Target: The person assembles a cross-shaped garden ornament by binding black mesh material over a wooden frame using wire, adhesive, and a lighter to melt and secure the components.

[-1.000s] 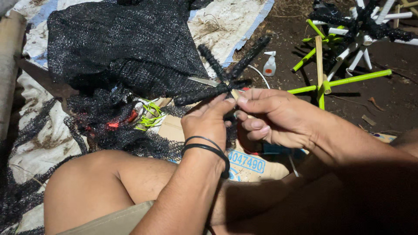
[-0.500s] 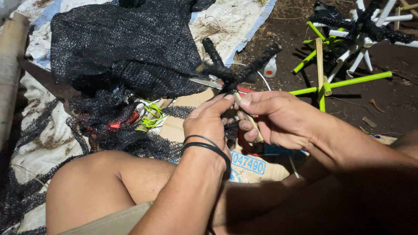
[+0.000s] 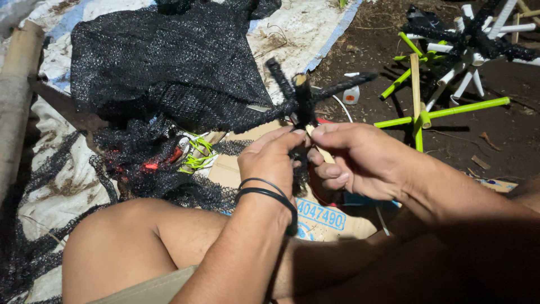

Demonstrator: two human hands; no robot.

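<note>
Net-wrapped stick cross [image 3: 304, 100] between both hands' fingers [image 3: 279, 141].

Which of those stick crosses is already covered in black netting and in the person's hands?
The black-wrapped cross, held by the left hand and right hand. The green cross lies bare on the dirt, and the white bundle beyond is only partly wrapped.

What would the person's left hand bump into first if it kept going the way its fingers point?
Most likely the net-wrapped stick cross that the left hand already pinches at the fingertips. Past it lies the black netting pile, though depth is hard to judge.
</note>
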